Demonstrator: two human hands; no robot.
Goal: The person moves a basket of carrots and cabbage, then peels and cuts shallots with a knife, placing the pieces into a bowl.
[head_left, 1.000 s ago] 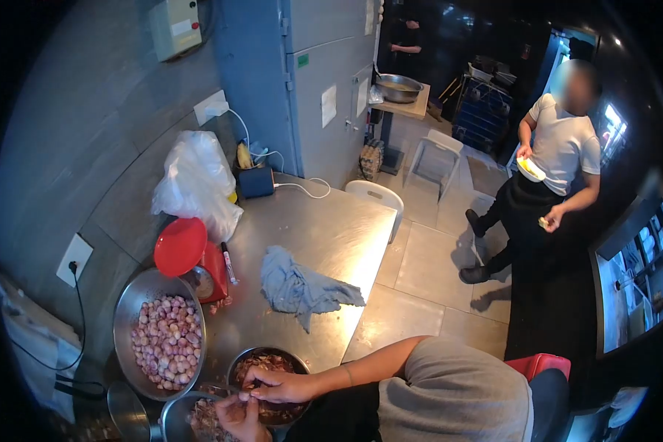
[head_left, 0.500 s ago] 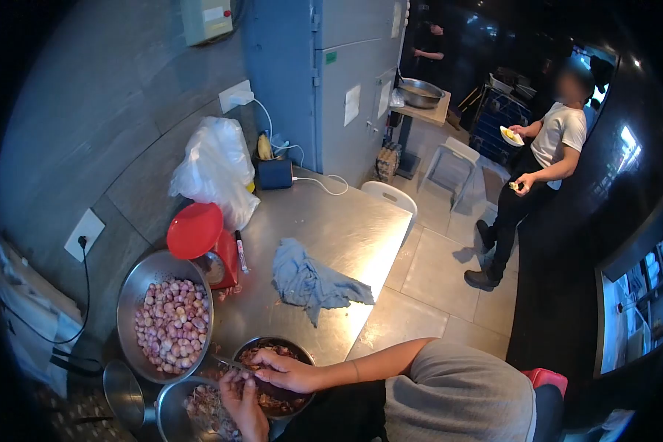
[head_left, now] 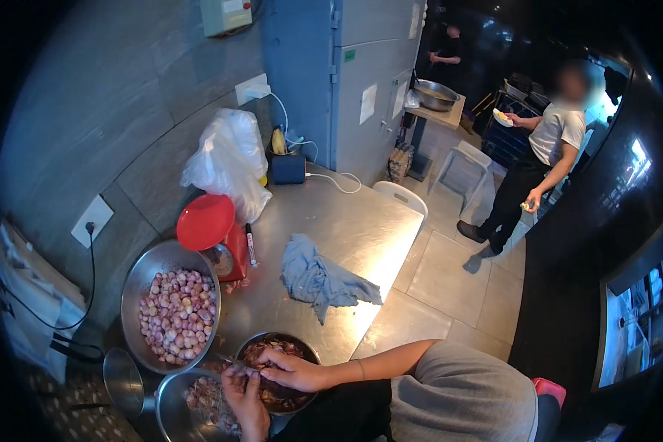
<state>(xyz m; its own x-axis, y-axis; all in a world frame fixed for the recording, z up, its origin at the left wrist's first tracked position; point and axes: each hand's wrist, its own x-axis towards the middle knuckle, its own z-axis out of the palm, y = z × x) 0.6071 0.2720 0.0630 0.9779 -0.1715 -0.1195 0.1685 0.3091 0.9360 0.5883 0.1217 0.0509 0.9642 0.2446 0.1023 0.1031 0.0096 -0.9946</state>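
Note:
My right hand (head_left: 293, 370) is closed on a small knife (head_left: 230, 359), its blade pointing left toward my other hand. The fingers of my left hand (head_left: 244, 398) are pinched together by the blade; what they hold is too small and hidden to name. Below my right hand stands a metal bowl (head_left: 314, 352) of reddish-brown pieces, perhaps unpeeled shallots (head_left: 278, 346). Beside my left hand, another metal bowl (head_left: 168, 412) has papery skins and scraps (head_left: 205, 398). A large metal bowl (head_left: 173, 254) of pinkish peeled bulbs (head_left: 178, 317), like shallots, stands farther left.
On the steel table (head_left: 295, 214) are a red scale (head_left: 232, 250), a marker (head_left: 251, 247), a blue cloth (head_left: 320, 280), a plastic bag (head_left: 232, 158) and a blue box (head_left: 288, 169). A co-worker (head_left: 556, 147) stands on the floor to the right, holding a small dish (head_left: 502, 118).
The view has shifted slightly, so the table's things appear a little farther right. My hands stay close together at the knife. The co-worker's legs and lower hand have changed position.

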